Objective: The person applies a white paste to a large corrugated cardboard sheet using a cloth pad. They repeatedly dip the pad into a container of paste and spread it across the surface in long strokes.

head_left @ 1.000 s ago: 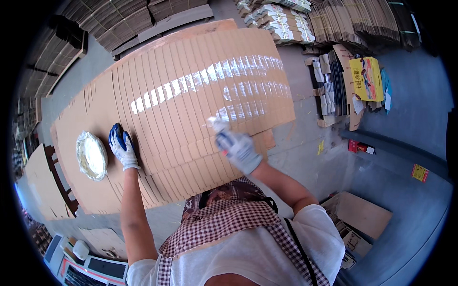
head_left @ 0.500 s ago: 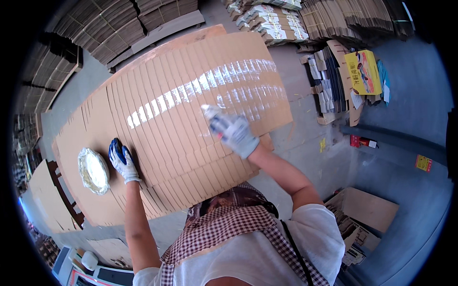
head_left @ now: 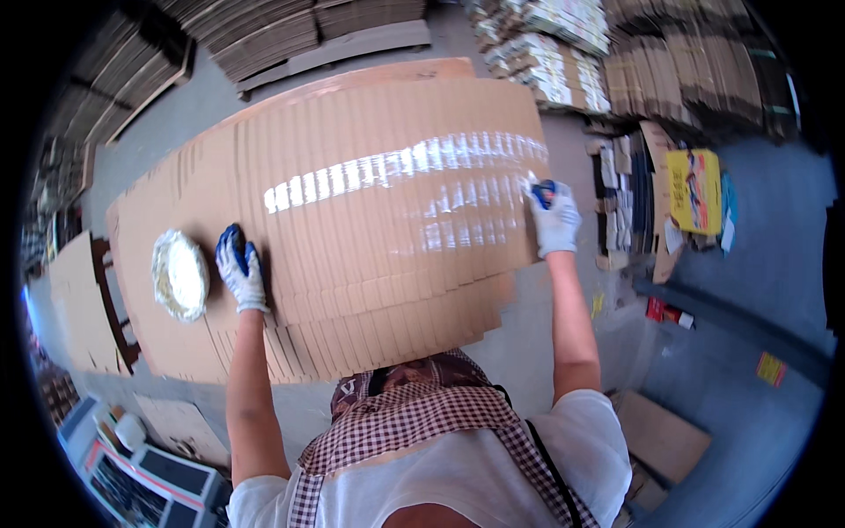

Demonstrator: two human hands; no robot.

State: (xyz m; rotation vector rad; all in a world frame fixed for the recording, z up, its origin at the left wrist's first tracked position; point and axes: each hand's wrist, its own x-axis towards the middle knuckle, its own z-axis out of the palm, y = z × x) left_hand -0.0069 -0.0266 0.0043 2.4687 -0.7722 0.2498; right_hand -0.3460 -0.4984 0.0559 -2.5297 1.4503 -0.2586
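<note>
Closest to the camera, both gloved hands are down on a fanned-out spread of flat cardboard sheets whose long axis runs left to right: the left hand lies flat with fingers together near its left end, just beside a round whitish dish, while the right hand is curled around something small at the right edge, can't tell what. Under the spread is a worktop I can barely see, then grey floor. Further back there are stacked cardboard piles and a yellow box.
</note>
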